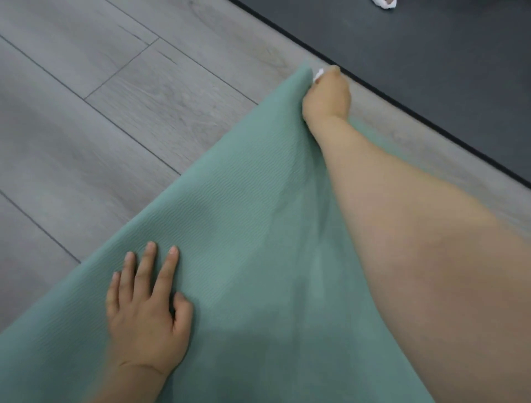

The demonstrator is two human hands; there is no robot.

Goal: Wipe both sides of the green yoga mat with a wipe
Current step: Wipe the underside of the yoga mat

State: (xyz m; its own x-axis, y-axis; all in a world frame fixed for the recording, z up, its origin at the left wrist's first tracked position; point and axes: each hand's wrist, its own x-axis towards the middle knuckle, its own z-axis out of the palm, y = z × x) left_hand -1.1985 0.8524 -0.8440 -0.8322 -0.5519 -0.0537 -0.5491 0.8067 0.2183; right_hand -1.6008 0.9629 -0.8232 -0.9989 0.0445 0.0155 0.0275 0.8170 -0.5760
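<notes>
A grey wood-plank floor (pixel 100 120) fills most of the view, with a dark mat (pixel 431 57) lying across the upper right corner. Spread on the floor, the green yoga mat (pixel 244 230) runs from the bottom edge up to a corner near the dark mat's border. The right hand (pixel 327 95) reaches out to that far corner — its fingers curled around a white wipe (pixel 317 75), pressed to the green surface. The left hand (pixel 146 313) rests flat on the mat's near left part, fingers straight and spread. Something small and white (pixel 385 3) lies on the dark mat at the top edge.
</notes>
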